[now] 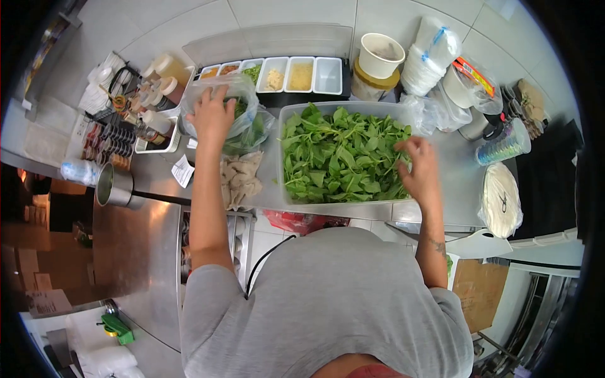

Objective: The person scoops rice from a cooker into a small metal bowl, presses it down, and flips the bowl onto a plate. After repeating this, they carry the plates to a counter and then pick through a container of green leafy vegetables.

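Note:
A clear rectangular plastic tub (pixel 343 205) full of loose green leafy sprigs (pixel 343 154) stands on the steel counter in front of me. At its right end is my right hand (pixel 419 169), fingers bent and apart over the leaves near the rim, with nothing visible in them. To the left of the tub sits a clear plastic bag (pixel 242 135) with more greens inside. My left hand (pixel 213 116) is over the bag's upper left side, fingers spread; whether it presses on the plastic cannot be made out. A crumpled beige cloth (pixel 239 179) lies just below the bag.
Behind the tub are white ingredient trays (pixel 300 74) and a white paper bucket (pixel 381 55). Stacked cups (pixel 432 60) stand at the back right. Sauce bottles (pixel 170 88) crowd the left. A saucepan (pixel 115 186) sits at the left, its handle pointing towards me.

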Tool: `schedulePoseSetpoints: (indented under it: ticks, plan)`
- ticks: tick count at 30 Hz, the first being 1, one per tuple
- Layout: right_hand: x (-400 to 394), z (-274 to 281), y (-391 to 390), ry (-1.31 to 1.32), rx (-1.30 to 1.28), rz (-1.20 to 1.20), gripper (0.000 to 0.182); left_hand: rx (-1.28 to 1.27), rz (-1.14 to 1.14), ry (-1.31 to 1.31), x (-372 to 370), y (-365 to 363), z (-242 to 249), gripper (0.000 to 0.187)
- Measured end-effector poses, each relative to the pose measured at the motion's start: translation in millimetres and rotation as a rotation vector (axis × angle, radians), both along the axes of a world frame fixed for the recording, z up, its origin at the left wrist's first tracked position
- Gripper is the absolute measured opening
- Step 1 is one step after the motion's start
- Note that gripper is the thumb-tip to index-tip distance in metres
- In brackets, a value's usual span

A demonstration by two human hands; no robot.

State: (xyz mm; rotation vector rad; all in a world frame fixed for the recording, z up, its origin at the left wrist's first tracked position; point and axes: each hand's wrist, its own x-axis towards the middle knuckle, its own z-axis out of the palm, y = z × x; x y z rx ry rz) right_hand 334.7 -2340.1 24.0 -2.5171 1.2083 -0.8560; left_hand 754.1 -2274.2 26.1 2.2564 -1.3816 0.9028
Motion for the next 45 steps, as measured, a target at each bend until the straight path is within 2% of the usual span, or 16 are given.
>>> schedulePoseSetpoints:
  ticks: [1,4,6,7,8,10,13,14,17,19,22,25,28,31,35,45]
  plan:
    - [-0.5,-9.2,2.3,-0.075,0.035,0.158,0.025,-0.030,-0.012,0.052,-11.3,2.3,6.2,0.017]
    - [16.5,-20.9,21.5,-0.023,0.199,0.284,0.020,-0.162,-0.140,0.258,-51.5,7.4,22.9,0.013]
    - [24.4,-29.7,20.1,-0.021,0.166,0.251,0.014,-0.190,-0.662,0.468,-88.1,8.2,16.1,0.009]
    - [25.8,-31.5,17.9,-0.017,0.150,0.240,0.011,-0.090,-0.904,0.661,-124.6,11.9,18.4,0.008]
    - [25.8,-30.9,14.3,-0.065,0.161,0.253,0.009,0.124,-1.121,0.535,-151.6,14.6,11.4,0.009]
    - [26.0,-30.5,7.0,-0.164,0.186,0.283,0.005,0.729,-1.103,0.730,-197.8,30.1,1.3,0.009]
    - [22.2,-17.4,-4.1,-0.422,0.535,0.165,0.008,0.634,-0.957,0.409,-194.3,35.7,-44.8,0.013]
    - [21.2,-13.1,-8.7,-0.512,0.589,0.155,0.009,0.692,-0.889,0.378,-186.5,35.7,-52.8,0.013]
    - [23.1,-10.6,-23.2,-0.801,0.700,0.199,0.017,0.804,-0.733,0.368,-160.1,44.6,-48.4,0.014]
    - [27.7,0.4,-32.0,-0.842,0.711,0.223,0.017,0.794,-0.715,0.459,-151.6,45.9,-32.3,0.014]
    - [34.3,18.9,-40.1,-0.846,0.689,0.256,0.017,0.703,-0.772,0.666,-144.2,43.0,-18.1,0.015]
    - [41.0,24.7,-44.3,-0.837,0.676,0.294,0.017,0.376,-0.842,0.694,-141.5,43.7,10.8,0.014]
    - [48.7,24.1,-39.4,-0.827,0.693,0.296,0.016,0.083,-0.727,0.760,-154.8,40.0,44.3,0.016]
    - [60.3,22.7,-25.9,-0.852,0.716,0.298,0.016,-0.167,-0.802,0.452,-177.1,20.8,36.5,0.020]
    - [67.4,22.1,-12.1,-0.886,0.695,0.269,0.015,-0.131,-0.763,0.364,-190.7,10.4,12.2,0.023]
    - [70.8,5.5,7.4,-0.963,0.571,0.180,0.006,-0.107,-0.779,0.427,-189.5,10.8,-12.9,0.016]
